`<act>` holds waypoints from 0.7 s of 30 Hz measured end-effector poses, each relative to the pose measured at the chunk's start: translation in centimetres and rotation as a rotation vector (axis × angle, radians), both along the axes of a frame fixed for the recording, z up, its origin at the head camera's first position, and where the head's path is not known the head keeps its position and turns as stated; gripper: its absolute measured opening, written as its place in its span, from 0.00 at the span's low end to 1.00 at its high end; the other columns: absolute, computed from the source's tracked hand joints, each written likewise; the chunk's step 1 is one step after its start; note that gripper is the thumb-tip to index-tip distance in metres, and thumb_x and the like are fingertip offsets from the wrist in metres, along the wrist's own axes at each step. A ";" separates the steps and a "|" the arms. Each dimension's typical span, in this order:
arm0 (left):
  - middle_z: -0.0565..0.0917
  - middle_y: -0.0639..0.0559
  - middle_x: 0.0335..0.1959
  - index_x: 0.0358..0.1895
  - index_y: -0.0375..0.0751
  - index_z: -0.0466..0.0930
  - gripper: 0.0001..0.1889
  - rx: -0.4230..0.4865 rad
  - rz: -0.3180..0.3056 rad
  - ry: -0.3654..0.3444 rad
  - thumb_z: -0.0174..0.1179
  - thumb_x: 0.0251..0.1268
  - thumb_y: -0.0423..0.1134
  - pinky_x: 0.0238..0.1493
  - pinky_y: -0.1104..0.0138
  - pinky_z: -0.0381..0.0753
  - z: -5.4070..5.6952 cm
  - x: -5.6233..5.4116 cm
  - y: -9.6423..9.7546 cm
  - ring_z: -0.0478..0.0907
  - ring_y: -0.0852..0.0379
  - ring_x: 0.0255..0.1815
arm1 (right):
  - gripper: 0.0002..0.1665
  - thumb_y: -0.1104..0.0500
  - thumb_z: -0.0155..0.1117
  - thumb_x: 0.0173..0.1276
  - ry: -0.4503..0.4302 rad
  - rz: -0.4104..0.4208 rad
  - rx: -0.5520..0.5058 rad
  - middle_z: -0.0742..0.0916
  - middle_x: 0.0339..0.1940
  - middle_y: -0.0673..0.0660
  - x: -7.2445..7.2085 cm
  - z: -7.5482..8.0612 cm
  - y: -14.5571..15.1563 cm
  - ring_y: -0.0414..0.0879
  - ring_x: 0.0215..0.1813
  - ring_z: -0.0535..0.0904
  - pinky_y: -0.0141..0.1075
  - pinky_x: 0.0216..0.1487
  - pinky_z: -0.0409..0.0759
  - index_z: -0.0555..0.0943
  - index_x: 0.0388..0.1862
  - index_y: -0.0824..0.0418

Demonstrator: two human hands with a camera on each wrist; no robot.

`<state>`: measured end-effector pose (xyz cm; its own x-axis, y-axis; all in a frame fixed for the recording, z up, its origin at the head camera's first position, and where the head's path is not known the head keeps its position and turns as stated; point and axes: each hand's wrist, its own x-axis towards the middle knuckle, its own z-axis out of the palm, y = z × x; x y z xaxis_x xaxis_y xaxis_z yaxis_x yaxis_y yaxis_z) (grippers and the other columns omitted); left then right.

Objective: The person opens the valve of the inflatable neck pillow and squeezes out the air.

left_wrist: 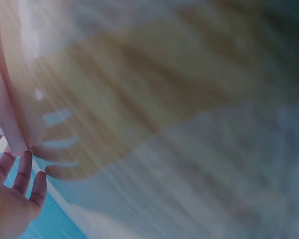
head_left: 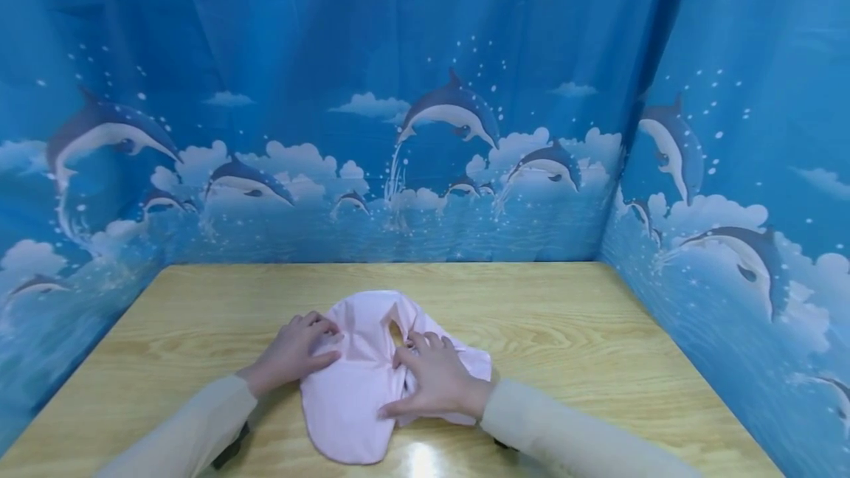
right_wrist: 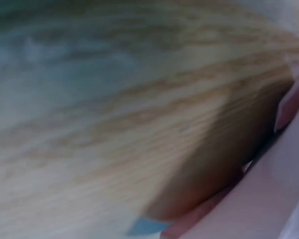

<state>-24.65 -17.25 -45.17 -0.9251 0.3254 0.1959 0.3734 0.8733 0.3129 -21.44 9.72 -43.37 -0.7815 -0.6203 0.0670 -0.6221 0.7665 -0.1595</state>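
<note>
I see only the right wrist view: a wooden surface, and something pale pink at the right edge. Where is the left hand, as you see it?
Observer: The left hand touches the left side of the pink cloth.
Operator: Thank you. Does the cloth lie smooth beside the right hand?
Observer: No, a narrow gap opens there, with something yellowish showing inside.
Operator: And what is behind the table?
Observer: A blue curtain printed with dolphins.
</note>
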 end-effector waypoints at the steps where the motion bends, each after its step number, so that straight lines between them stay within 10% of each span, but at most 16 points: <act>1: 0.75 0.55 0.41 0.43 0.52 0.78 0.19 -0.002 0.005 -0.004 0.64 0.50 0.56 0.42 0.56 0.71 0.0 0.0 0.0 0.70 0.55 0.40 | 0.38 0.18 0.52 0.42 -0.005 -0.005 0.000 0.70 0.62 0.55 0.0 0.0 -0.1 0.55 0.60 0.67 0.58 0.57 0.64 0.70 0.45 0.41; 21: 0.75 0.55 0.42 0.43 0.52 0.78 0.19 -0.011 -0.037 0.024 0.63 0.50 0.56 0.42 0.56 0.70 0.2 0.3 0.1 0.71 0.54 0.40 | 0.27 0.35 0.59 0.49 0.071 0.047 -0.040 0.75 0.46 0.44 -0.6 -0.6 0.4 0.42 0.44 0.68 0.39 0.42 0.68 0.68 0.44 0.44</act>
<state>-24.32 -17.11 -44.95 -0.9072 0.3617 0.2146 0.4132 0.8618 0.2941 -21.99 10.14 -43.98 -0.7438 -0.6522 0.1463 -0.6683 0.7300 -0.1434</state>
